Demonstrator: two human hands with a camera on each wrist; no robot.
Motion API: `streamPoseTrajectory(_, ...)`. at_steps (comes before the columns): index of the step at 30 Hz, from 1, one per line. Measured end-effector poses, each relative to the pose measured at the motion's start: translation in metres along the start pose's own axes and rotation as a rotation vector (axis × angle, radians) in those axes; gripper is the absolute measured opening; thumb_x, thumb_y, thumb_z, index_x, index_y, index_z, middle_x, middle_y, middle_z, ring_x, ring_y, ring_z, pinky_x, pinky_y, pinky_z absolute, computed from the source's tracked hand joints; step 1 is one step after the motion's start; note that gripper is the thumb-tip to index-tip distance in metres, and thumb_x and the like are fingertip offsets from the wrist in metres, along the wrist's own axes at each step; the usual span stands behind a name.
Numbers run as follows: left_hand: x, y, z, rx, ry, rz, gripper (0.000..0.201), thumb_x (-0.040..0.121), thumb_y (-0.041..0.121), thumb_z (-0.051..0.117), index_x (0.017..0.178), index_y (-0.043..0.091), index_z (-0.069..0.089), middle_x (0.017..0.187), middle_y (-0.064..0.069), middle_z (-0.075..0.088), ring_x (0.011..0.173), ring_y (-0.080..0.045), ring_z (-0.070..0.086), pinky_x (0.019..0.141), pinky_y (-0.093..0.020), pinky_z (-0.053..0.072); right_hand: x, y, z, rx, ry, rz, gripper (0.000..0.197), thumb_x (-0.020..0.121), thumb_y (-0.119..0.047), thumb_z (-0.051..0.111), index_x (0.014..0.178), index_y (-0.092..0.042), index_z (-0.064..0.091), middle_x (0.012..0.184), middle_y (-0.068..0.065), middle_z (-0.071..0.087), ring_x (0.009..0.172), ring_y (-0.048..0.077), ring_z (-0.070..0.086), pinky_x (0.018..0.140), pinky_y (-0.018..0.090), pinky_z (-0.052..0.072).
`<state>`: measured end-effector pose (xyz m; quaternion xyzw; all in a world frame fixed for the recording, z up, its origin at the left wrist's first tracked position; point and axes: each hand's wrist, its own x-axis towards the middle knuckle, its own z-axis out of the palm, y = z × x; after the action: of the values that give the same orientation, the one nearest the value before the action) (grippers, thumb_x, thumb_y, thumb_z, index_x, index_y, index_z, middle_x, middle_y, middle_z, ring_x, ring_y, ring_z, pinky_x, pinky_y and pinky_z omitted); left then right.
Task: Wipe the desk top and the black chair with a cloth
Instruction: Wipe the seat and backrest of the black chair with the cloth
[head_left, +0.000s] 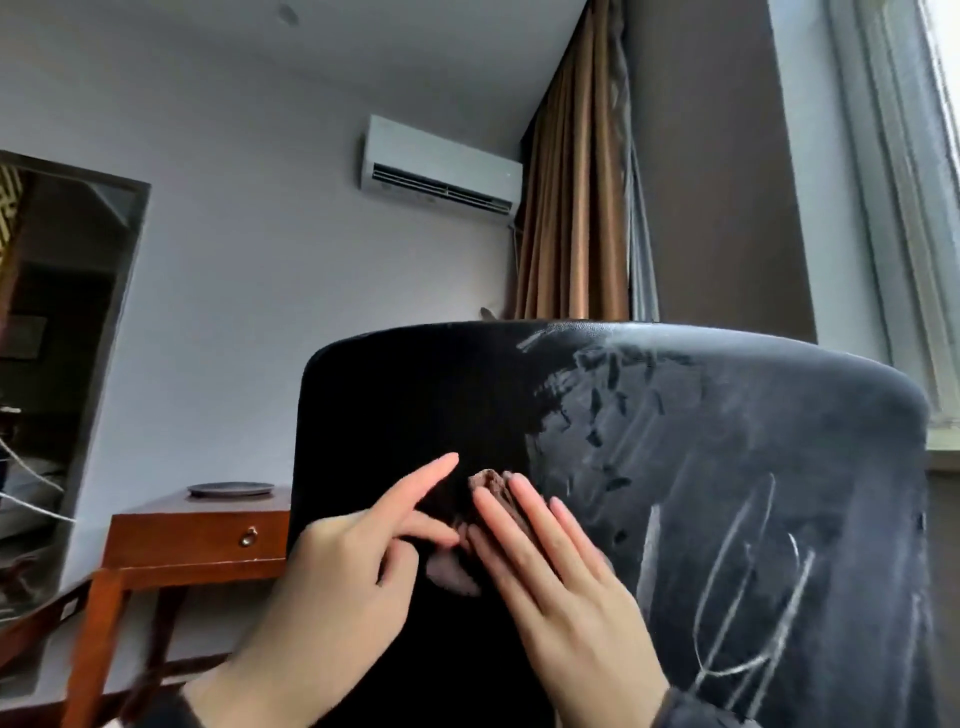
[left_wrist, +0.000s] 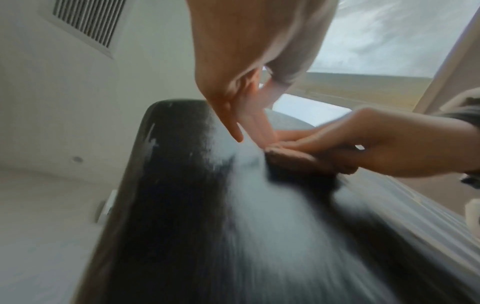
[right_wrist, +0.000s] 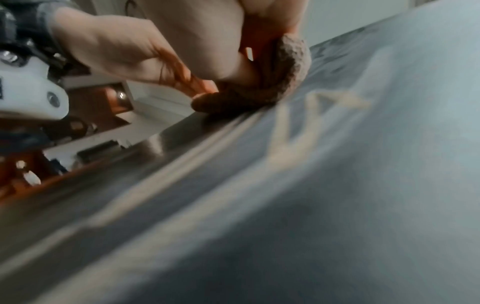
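Observation:
The black chair shows its back, dusty grey on the right with white chalk-like lines and wiped dark on the left. A folded brown cloth lies against it near the middle. My right hand presses the cloth flat with straight fingers. My left hand is beside it, index finger raised, another fingertip touching the cloth's left edge. In the left wrist view the cloth sits under the right hand. The right wrist view shows the cloth bunched on the chair.
A wooden side table with a drawer stands left of the chair and carries a dark plate. A mirror leans at the far left. A brown curtain and a window are behind.

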<state>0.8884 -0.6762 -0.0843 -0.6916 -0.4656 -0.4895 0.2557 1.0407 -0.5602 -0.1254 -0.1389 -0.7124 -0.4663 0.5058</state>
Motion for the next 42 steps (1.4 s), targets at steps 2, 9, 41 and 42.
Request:
streamPoseTrajectory(2, 0.024, 0.004, 0.000, 0.100, 0.207, 0.125, 0.070, 0.074, -0.018, 0.060, 0.128, 0.026, 0.055, 0.110, 0.014, 0.067, 0.098, 0.017, 0.054, 0.093, 0.003, 0.030, 0.005, 0.031, -0.017, -0.070, -0.041, -0.049, 0.043, 0.100, -0.014, 0.025, 0.127, -0.008, 0.058, 0.142, 0.010, 0.045, 0.132, 0.034, 0.040, 0.103, 0.044, 0.035)
streamPoseTrajectory(9, 0.103, 0.027, 0.002, 0.537, -0.058, 0.062, 0.105, 0.075, 0.057, 0.063, 0.147, 0.040, -0.011, 0.155, 0.003, 0.006, 0.145, -0.013, -0.006, 0.116, -0.045, -0.008, 0.037, 0.066, -0.022, -0.130, 0.026, 0.370, 0.049, 0.094, -0.008, 0.025, 0.139, 0.009, 0.033, 0.149, 0.030, 0.019, 0.138, 0.050, 0.011, 0.112, 0.058, 0.021)
streamPoseTrajectory(41, 0.067, 0.002, 0.038, 0.646, 0.192, 0.095, 0.095, 0.073, 0.048, 0.057, 0.150, 0.009, 0.017, 0.156, -0.020, 0.011, 0.143, -0.035, 0.017, 0.109, -0.051, 0.025, 0.061, 0.115, -0.047, -0.021, 0.187, 0.410, 0.067, 0.076, 0.013, 0.027, 0.140, 0.000, 0.037, 0.150, 0.018, 0.028, 0.141, 0.036, 0.020, 0.117, 0.027, 0.016)
streamPoseTrajectory(42, 0.068, 0.007, 0.041, 0.649, 0.190, 0.098, 0.098, 0.072, 0.049, 0.058, 0.149, 0.006, 0.017, 0.156, -0.020, 0.011, 0.142, -0.035, 0.017, 0.109, -0.051, 0.024, 0.060, 0.112, -0.044, -0.027, 0.202, 0.425, 0.062, 0.079, 0.010, 0.027, 0.139, 0.002, 0.039, 0.149, 0.018, 0.030, 0.140, 0.037, 0.021, 0.116, 0.031, 0.020)
